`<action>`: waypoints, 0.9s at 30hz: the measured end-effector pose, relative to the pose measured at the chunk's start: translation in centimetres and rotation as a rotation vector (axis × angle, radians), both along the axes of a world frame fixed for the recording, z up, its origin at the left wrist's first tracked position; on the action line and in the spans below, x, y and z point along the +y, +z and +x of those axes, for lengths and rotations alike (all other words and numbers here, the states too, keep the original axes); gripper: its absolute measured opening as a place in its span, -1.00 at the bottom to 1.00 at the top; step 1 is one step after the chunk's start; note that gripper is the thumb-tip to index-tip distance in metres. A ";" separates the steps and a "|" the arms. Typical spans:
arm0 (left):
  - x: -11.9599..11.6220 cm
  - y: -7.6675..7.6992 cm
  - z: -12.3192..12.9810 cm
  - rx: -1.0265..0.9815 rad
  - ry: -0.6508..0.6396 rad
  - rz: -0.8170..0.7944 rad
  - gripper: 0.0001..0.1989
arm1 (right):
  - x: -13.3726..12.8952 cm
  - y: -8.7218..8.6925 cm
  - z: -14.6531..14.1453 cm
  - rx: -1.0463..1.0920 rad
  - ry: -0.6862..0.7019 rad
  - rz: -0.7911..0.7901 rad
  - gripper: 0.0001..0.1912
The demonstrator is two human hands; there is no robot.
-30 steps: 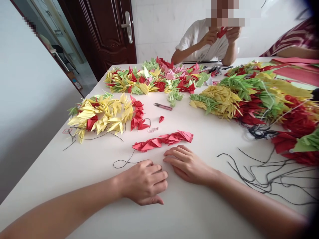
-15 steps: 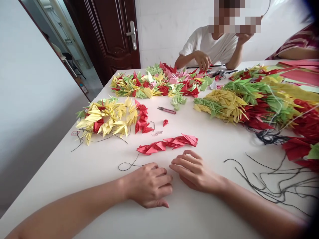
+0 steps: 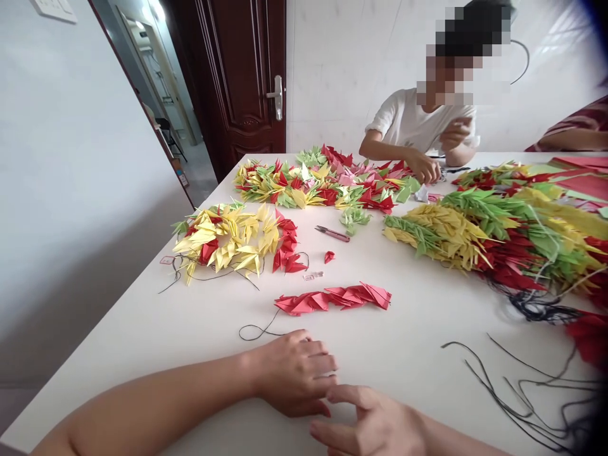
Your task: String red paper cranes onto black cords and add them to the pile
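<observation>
My left hand [image 3: 297, 373] rests on the white table [image 3: 213, 354] with its fingers curled; whether anything is under them is hidden. To its right, my right hand [image 3: 365, 421] has its fingers apart and holds nothing. Just beyond both hands lies a strand of folded red paper [image 3: 332, 300], touched by neither. A thin dark thread [image 3: 256, 329] loops from its left end toward my left hand. Past the strand are a small red paper piece [image 3: 329, 256] and pink-handled thread snips [image 3: 332, 234].
Yellow and red folded-paper strands [image 3: 228, 240] lie at the left, with a mixed pile [image 3: 313, 183] behind. A larger pile [image 3: 475, 234] and loose dark cords [image 3: 517, 399] are at the right. A person in a white shirt [image 3: 418, 126] sits across the table.
The view has shifted, so the table items appear lower and further right. My right hand has moved nearer to me and its fingers have spread. The person opposite has lowered a raised hand.
</observation>
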State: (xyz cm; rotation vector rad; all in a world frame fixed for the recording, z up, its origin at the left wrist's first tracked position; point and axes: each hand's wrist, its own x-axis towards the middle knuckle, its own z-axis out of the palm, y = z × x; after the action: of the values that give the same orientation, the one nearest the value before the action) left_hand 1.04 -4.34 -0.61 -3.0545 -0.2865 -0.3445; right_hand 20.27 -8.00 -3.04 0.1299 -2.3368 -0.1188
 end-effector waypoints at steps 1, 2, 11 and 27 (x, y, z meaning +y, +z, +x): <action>0.0 -0.1 0.0 0.001 0.008 -0.004 -0.64 | 0.1 0.1 -0.4 0.004 0.010 -0.030 -0.82; -0.1 -0.1 0.0 0.003 0.014 -0.008 -0.65 | 0.3 0.2 -0.7 0.009 0.016 -0.062 -0.75; -0.2 0.2 0.2 -0.027 0.039 -0.063 -0.84 | 0.5 2.2 -2.2 0.054 0.045 -0.151 -0.64; -0.2 -0.4 0.4 0.012 0.015 -0.025 -0.74 | 0.9 2.8 -1.7 0.040 -0.055 -0.225 -0.70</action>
State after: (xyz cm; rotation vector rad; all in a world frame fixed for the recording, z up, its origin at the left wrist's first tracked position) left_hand 1.47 -4.52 -0.97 -3.0756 -0.3157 -0.3241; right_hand 18.60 -7.13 -0.28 -0.0478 -2.2958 0.1140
